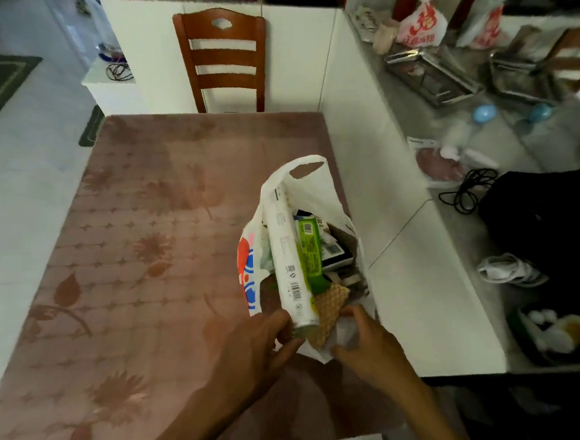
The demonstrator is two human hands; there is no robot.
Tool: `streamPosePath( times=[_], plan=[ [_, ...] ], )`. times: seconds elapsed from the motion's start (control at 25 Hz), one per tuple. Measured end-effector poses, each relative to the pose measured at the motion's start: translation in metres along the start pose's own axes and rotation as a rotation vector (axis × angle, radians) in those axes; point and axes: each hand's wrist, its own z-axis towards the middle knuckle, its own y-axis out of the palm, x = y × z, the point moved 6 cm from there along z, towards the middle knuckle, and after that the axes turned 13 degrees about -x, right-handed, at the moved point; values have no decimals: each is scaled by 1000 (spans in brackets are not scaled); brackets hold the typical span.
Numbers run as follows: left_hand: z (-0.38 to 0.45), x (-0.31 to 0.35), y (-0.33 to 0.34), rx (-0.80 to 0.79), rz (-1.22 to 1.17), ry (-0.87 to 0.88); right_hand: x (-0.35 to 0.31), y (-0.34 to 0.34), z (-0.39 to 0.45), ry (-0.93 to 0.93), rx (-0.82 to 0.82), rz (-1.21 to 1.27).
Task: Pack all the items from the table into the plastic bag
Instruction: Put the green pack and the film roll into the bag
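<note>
A white plastic bag (321,194) with red and blue print lies open on the right side of the pink table (136,243). Inside it I see a long white tube (288,254), a green packet (310,252), a dark packet (336,255) and a tan waffle-textured piece (330,308). My left hand (266,342) holds the near end of the white tube at the bag's mouth. My right hand (366,342) pinches the bag's near white edge beside the waffle piece. Deeper contents are hidden.
A wooden chair (224,57) stands at the table's far end. A white partition wall (371,163) runs along the table's right edge. Beyond it a cluttered counter holds metal trays (432,75), tied bags (422,23), black cables (469,191) and a black bag (549,217).
</note>
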Motion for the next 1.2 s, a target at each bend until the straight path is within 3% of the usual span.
streamPosePath(
  times=[0.08,0.24,0.32,0.48,0.6,0.72,0.8,0.92,0.96,1.08,1.2],
  plan=[
    [8,3,-2,6,10,43,4,3,4,42,12,54],
    [18,1,-3,-114,-22,8,21,15,-9,183,-197,-104],
    [16,-1,-8,-146,16,41,4,0,-36,57,-111,-94],
    [15,3,-24,-30,-30,124,-58,-29,-74,-299,161,-18],
    [42,16,-24,-176,-53,160,-95,-30,-74,-485,350,-29],
    [58,3,-28,-406,48,48,-96,-44,-68,-445,486,146],
    [73,0,-63,-249,-19,21,-90,-48,-66,-426,487,261],
    [127,17,-126,167,-65,46,-79,-41,-61,-450,483,343],
    [156,27,-135,177,-22,40,-77,-40,-59,-502,453,385],
    [242,48,-123,-58,180,-9,-74,-44,-49,-647,370,479],
    [292,30,-71,-368,108,-85,-65,-48,-42,-755,328,497]
  ],
)
